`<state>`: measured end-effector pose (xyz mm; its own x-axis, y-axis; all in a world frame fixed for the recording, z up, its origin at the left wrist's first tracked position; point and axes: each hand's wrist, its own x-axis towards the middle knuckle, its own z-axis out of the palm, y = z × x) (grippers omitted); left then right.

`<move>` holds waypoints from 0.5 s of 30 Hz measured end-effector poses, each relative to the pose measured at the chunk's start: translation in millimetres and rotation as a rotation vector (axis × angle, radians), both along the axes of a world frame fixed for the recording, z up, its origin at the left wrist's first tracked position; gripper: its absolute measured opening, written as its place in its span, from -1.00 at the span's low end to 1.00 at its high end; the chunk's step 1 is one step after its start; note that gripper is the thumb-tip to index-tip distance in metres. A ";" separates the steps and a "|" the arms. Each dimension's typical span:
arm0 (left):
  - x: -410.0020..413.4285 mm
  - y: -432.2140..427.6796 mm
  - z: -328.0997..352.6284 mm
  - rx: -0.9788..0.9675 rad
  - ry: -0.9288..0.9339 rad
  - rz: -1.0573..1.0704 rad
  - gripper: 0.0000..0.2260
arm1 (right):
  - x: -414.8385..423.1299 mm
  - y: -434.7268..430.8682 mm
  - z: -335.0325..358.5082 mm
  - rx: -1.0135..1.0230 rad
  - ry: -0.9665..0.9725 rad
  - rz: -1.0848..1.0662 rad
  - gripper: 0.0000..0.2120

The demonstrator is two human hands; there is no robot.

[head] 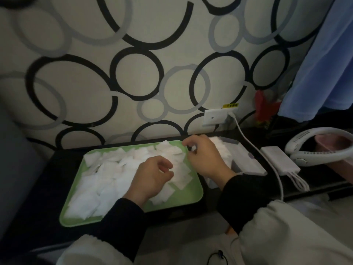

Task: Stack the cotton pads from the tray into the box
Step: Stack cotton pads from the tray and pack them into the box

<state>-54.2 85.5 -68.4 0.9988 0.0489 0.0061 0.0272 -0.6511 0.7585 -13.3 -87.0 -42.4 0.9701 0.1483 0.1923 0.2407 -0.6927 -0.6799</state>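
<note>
A green tray (188,197) on the dark table holds a loose heap of several white square cotton pads (114,169). To its right stands a clear plastic box (246,155) with white pads inside, partly hidden by my right hand. My left hand (152,176) rests on the pads in the tray's right half, fingers curled as if pinching one. My right hand (204,157) hovers over the tray's far right corner, next to the box, with its fingers bent and the fingertips near a pad. Whether either hand holds a pad is unclear.
A white wall socket (215,116) feeds a cable to a white power adapter (280,161) right of the box. A white neck fan (317,148) and a pink item lie further right. Blue fabric (324,64) hangs at the top right. The patterned wall stands directly behind the table.
</note>
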 end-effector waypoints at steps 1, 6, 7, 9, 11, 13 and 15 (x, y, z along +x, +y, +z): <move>-3.2 11.7 2.2 0.009 -0.006 0.026 -0.89 | -1.1 9.6 -4.7 0.054 0.024 -0.006 -0.64; -17.4 59.8 3.0 0.032 -0.043 0.122 -0.85 | 0.2 26.2 -31.2 0.102 0.116 -0.064 -0.58; -19.7 66.5 2.8 0.039 -0.059 0.134 -0.85 | 0.7 24.3 -35.7 0.081 0.127 -0.068 -0.60; -22.1 78.2 1.8 0.055 -0.091 0.154 -0.84 | 5.1 21.7 -42.5 0.053 0.131 -0.071 -0.67; -22.4 85.4 0.7 0.054 -0.112 0.166 -0.83 | 9.6 23.0 -45.2 0.042 0.149 -0.077 -0.73; -20.7 88.5 -0.5 0.047 -0.126 0.167 -0.83 | 14.6 29.8 -45.7 0.008 0.163 -0.066 -0.77; -18.0 88.7 -1.8 0.025 -0.129 0.178 -0.83 | 20.1 40.2 -47.9 -0.028 0.181 -0.050 -0.75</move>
<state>-72.2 174.2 -70.2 0.9652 0.2231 0.1365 0.0476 -0.6630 0.7471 6.8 -46.8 -90.3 0.9948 0.1016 0.0109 0.0811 -0.7198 -0.6895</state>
